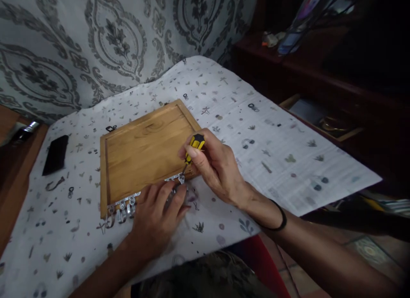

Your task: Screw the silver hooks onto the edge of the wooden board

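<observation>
A framed wooden board [144, 148] lies on the cloth-covered table in front of me. Along its near edge runs a silvery metal hook rail [123, 206] with several curved hooks. My left hand [160, 210] lies over the middle of this rail, fingers bent across it and holding it at the board's edge; part of the rail is hidden beneath. My right hand [216, 165] grips a screwdriver [194, 146] with a yellow and black handle. The screwdriver points down, its tip at the rail's right end, close to my left fingertips.
A white printed cloth [288, 161] covers the table. To the left lie a dark flat object [55, 154] and a small curved strip [55, 184]. Patterned grey fabric [115, 41] rises behind. An open drawer [320, 118] is in the dark furniture at right.
</observation>
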`<act>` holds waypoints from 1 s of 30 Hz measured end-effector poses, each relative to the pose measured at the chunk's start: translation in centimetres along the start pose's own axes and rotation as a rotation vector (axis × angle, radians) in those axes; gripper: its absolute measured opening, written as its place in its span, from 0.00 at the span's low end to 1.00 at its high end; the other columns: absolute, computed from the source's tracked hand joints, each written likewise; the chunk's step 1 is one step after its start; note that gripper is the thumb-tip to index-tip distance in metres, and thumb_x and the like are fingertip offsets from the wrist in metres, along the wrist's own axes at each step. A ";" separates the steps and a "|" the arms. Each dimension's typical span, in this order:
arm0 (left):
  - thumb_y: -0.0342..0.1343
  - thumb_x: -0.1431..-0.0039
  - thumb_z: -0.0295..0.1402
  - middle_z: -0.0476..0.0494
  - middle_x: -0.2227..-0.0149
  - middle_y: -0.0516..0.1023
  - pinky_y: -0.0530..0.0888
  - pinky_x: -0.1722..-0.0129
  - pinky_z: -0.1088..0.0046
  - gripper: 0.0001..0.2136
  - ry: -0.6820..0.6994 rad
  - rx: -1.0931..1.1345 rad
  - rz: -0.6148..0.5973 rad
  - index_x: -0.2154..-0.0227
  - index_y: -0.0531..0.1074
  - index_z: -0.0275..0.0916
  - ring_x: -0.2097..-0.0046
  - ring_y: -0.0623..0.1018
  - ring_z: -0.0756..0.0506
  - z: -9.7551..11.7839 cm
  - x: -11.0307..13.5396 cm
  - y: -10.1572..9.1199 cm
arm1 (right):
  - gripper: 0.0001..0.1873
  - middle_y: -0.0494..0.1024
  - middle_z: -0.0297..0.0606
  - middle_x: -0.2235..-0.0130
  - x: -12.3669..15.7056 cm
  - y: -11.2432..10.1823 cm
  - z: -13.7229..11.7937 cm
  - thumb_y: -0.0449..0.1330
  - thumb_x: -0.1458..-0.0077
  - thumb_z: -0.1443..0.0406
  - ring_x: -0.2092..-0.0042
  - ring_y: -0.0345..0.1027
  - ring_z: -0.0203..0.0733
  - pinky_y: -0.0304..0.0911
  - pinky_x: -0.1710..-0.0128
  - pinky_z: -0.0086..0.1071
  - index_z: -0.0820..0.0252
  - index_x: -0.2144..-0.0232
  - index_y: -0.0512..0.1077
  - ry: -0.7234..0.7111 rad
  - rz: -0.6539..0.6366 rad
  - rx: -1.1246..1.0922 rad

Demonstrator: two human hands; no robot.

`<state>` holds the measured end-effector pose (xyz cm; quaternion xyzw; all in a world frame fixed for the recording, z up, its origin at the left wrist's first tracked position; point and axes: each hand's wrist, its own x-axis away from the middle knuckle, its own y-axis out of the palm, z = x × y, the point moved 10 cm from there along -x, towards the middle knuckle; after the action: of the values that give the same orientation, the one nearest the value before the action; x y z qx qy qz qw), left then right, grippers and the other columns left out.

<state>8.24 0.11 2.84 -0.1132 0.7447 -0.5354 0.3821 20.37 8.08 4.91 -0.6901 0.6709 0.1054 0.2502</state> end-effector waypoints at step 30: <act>0.46 0.28 0.21 0.37 0.65 0.82 0.69 0.62 0.64 0.13 0.092 -0.033 0.224 0.62 0.77 0.27 0.63 0.78 0.41 1.3 -1.7 -1.1 | 0.11 0.73 0.31 0.66 0.1 0.0 -0.3 0.53 0.26 0.58 0.70 0.65 0.32 0.62 0.70 0.29 0.56 0.61 0.67 -0.032 -0.001 0.014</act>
<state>9.99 -0.28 4.42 -0.0107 0.7780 -0.4817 0.4033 20.33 7.82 5.06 -0.6870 0.6670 0.1116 0.2660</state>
